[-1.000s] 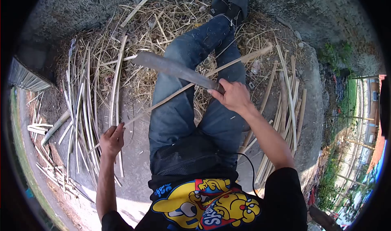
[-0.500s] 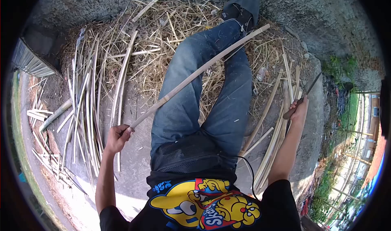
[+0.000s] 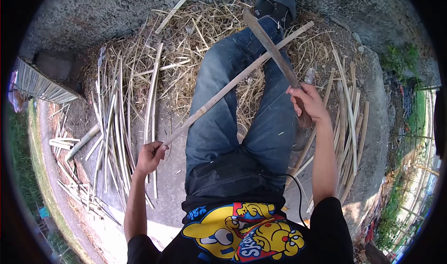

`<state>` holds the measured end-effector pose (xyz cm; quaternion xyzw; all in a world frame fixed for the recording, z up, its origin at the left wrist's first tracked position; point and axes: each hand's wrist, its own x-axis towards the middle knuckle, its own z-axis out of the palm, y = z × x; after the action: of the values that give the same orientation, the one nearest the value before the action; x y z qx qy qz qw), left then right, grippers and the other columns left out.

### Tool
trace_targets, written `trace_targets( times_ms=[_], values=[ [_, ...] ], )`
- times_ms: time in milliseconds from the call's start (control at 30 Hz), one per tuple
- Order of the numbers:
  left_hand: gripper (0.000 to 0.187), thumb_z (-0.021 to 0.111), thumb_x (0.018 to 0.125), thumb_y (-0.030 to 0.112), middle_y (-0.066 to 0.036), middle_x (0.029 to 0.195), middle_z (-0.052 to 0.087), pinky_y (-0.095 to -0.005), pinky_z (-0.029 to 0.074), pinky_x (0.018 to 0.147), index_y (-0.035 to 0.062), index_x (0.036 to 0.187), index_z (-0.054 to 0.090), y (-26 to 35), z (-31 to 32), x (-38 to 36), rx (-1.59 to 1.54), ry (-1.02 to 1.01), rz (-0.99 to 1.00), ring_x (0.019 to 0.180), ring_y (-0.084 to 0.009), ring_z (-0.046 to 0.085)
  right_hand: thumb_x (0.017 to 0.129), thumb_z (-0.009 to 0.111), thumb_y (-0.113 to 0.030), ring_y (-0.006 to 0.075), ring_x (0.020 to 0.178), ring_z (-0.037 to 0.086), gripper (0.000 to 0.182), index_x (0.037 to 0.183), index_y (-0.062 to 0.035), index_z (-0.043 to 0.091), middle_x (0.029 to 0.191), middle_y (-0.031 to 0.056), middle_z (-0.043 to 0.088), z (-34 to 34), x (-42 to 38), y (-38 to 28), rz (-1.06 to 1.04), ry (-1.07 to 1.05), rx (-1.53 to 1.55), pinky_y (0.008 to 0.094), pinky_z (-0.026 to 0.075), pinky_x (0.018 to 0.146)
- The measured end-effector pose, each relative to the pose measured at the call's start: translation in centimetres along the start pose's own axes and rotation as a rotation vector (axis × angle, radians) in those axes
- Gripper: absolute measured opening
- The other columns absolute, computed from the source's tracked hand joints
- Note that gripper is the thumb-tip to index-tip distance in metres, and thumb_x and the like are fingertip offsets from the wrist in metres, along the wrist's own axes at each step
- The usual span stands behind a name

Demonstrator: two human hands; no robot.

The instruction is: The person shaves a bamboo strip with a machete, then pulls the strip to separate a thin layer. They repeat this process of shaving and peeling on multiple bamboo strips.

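Note:
My left hand (image 3: 151, 157) is closed on the near end of a long, pale bamboo strip (image 3: 224, 91). The strip slants up and right across my legs in blue jeans (image 3: 212, 119), toward my dark shoe. On the right, my right hand (image 3: 307, 102) grips the wooden handle of a long knife (image 3: 271, 48) with a curved tip. The blade points up and left and crosses over the far part of the strip; whether they touch I cannot tell.
Split bamboo strips (image 3: 152, 91) lie on the left, and more strips (image 3: 347, 119) on the right. Shavings (image 3: 181, 73) cover the ground around my feet. A rough wall (image 3: 116, 12) runs along the far side. A slatted object (image 3: 44, 86) stands at the far left.
My right hand has swung the knife from the far right inward, so the blade now crosses the strip. The whole view has shifted slightly; my left hand still holds the strip.

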<state>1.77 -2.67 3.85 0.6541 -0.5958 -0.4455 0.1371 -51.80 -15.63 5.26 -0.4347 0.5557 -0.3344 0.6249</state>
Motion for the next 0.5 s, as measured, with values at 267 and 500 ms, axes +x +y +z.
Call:
trace_targets(
  times_ms=[267,500],
  values=[
    [0.015,0.075,0.088,0.008,-0.014,0.074,0.069,-0.0356,0.051,0.055,-0.0008,0.1,0.073,-1.5,1.3,-0.3,0.493,0.508,0.435,0.062,-0.0272,0.068,0.106,0.055,-0.033,0.0057,0.051,0.05,0.032,0.101,-0.0019,0.063,0.07,-0.0004,0.056,-1.5,0.2,0.2,0.023,0.177,-0.213,0.0225,0.038,0.045],
    [0.021,0.075,0.083,0.003,-0.007,0.074,0.065,-0.0349,0.05,0.055,0.0039,0.104,0.072,-3.1,0.9,1.1,0.693,0.595,0.652,0.061,-0.0217,0.062,0.102,0.057,-0.044,0.0073,0.044,0.044,0.04,0.09,-0.0064,0.058,0.064,-0.0013,0.051,-4.5,0.8,-0.4,0.071,0.527,-0.04,0.0251,0.036,0.038]
  ],
)
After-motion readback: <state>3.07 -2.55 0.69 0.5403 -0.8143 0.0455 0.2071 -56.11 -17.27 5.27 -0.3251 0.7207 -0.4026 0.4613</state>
